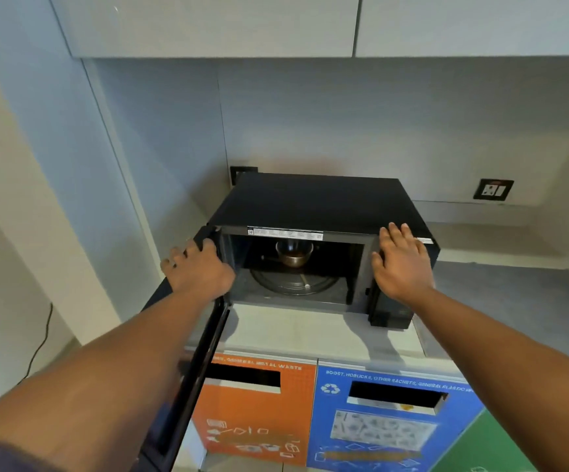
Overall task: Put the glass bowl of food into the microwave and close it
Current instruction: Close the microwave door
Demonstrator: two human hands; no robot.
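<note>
A black microwave point(313, 199) stands on the counter with its door point(187, 379) swung open toward me on the left. Inside, a glass bowl point(293, 255) with brown food sits at the back of the round glass turntable point(293, 284). My left hand point(198, 270) grips the top edge of the open door near its hinge side. My right hand point(400, 264) lies flat, fingers spread, against the microwave's upper right front corner above the control panel. Neither hand touches the bowl.
Below the counter edge are an orange waste bin front point(252, 407) and a blue recycling bin front point(392, 420), each with a slot. A wall socket point(493, 189) sits at the right, grey counter point(514, 284) extends right, a wall panel stands close on the left, cabinets overhead.
</note>
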